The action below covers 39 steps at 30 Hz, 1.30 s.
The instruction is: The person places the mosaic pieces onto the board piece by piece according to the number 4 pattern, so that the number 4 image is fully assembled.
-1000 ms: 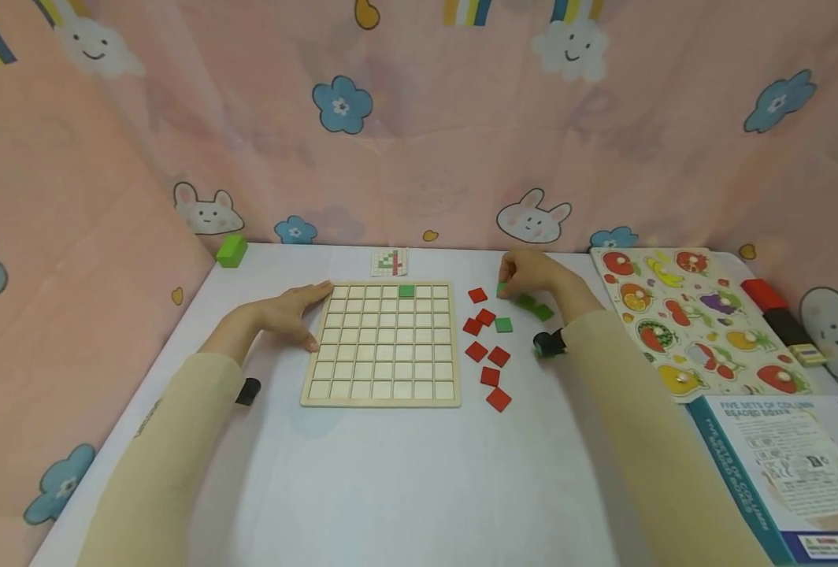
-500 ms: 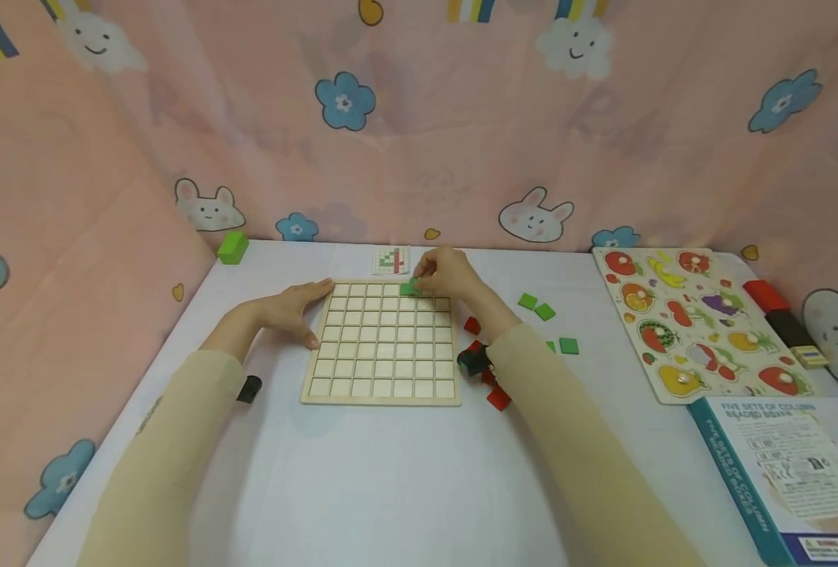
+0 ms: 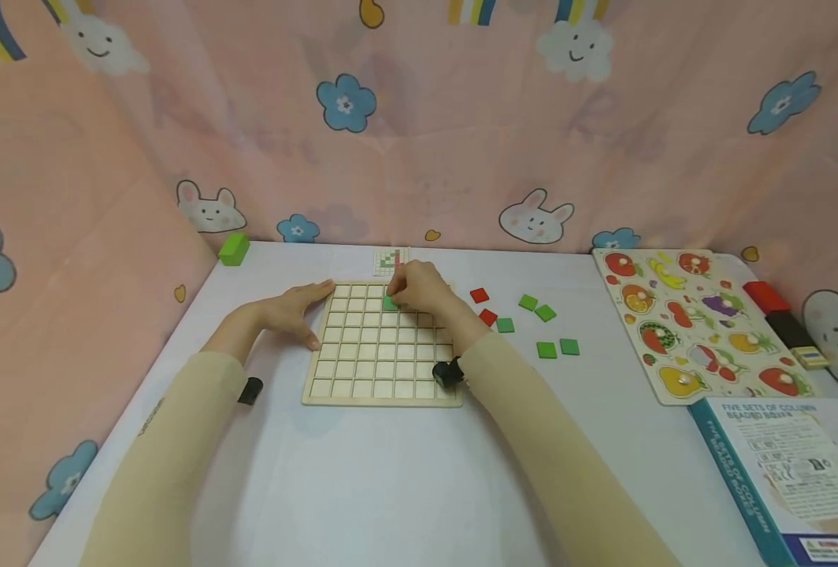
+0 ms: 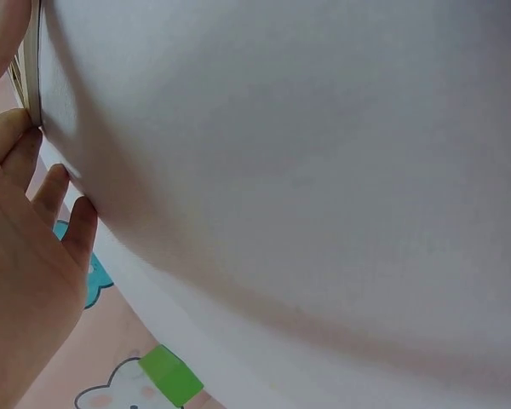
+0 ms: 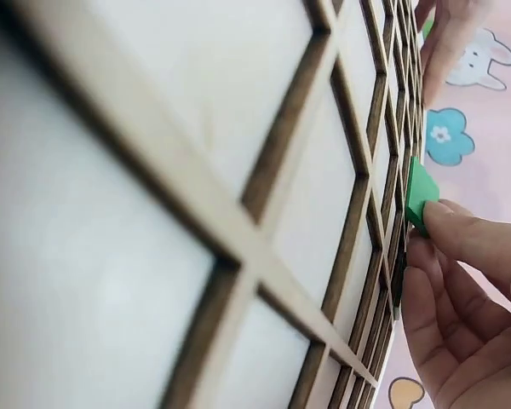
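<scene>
Green tile pinched at right hand fingertips, tilted over wooden grid board | left hand fingers flat against board edge

The grid board lies at frame centre; loose tiles sit right of it, the fruit puzzle farther right, and a small card just above.

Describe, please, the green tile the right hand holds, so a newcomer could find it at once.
Start at the wooden grid board in the middle of the white table. Near its far edge, the right hand pinches a green tile. Unlike the loose green tiles lying on the table to the right, it sits tilted over the board.
</scene>
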{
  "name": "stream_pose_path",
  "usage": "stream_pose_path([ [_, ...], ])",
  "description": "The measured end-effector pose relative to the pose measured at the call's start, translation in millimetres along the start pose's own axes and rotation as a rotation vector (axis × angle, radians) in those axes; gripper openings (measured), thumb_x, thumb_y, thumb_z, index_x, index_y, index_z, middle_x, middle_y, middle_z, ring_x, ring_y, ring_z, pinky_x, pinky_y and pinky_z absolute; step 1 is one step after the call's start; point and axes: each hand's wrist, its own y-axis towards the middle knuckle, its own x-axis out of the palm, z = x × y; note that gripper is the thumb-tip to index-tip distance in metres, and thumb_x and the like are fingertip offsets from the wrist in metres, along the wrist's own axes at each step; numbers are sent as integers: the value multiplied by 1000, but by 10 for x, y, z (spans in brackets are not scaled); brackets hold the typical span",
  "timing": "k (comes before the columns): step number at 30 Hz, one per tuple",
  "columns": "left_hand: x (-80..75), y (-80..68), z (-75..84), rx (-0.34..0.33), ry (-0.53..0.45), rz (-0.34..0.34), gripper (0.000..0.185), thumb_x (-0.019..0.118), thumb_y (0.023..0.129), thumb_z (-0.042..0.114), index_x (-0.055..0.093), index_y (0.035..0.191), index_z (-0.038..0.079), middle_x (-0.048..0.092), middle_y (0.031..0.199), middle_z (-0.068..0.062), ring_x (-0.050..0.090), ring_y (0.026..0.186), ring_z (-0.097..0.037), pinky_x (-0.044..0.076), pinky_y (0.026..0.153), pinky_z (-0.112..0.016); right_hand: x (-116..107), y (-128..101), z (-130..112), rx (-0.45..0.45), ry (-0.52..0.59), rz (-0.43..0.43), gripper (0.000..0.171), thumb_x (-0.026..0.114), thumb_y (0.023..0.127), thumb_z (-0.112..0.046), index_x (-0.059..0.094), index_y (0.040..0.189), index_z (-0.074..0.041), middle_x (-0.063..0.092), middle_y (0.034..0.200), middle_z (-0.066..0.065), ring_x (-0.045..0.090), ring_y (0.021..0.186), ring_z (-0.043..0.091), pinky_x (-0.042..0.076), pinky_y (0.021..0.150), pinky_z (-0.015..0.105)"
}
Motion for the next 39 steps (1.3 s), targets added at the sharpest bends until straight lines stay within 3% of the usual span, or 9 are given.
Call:
stream_pose_path([
  [7,-13,-19,10,-3,1,-2,121,86,70,26,7,159,7,2,169,-15,-1,155,-43,5,124,-64,-46,-4,9,-24,-104,-49,17,69,90,-11,76,105,-10,72,104,8,62,97,21,54,85,34],
  [12,-19,-15,45,4,-5,-8,120,86,71,27,7,160,8,2,169,-16,-1,155,-43,5,125,-63,-285,-91,168,-29,-122,-59,24,66,91,-11,72,115,-9,69,109,13,61,101,27,54,89,39],
  [19,-22,-9,51,-16,4,-7,120,86,71,28,7,160,8,2,169,-14,-1,155,-42,5,125,-62,-894,-325,765,137,-145,-18,24,65,92,-15,69,115,-7,63,117,17,57,103,30,52,91,43],
  [25,-29,-31,45,-26,7,-6,120,86,71,25,7,160,10,2,169,-13,-1,155,-42,5,125,-63,-1301,-578,1197,260,-185,-119,36,75,85,-27,65,109,-3,62,105,14,54,96,26,47,84,36],
  [30,-41,-51,46,-31,3,-2,121,86,71,24,6,160,10,2,169,-13,-2,155,-42,5,124,-63,-1396,-682,1355,290,-216,-184,38,79,81,-30,64,103,-4,60,91,6,51,88,21,43,76,29],
  [39,-26,-42,33,-6,-4,-1,122,86,70,25,6,160,9,2,169,-15,-2,155,-43,4,124,-64,-1382,-686,1312,260,-197,-161,17,76,85,-18,68,89,-4,63,80,3,53,78,18,44,70,26],
])
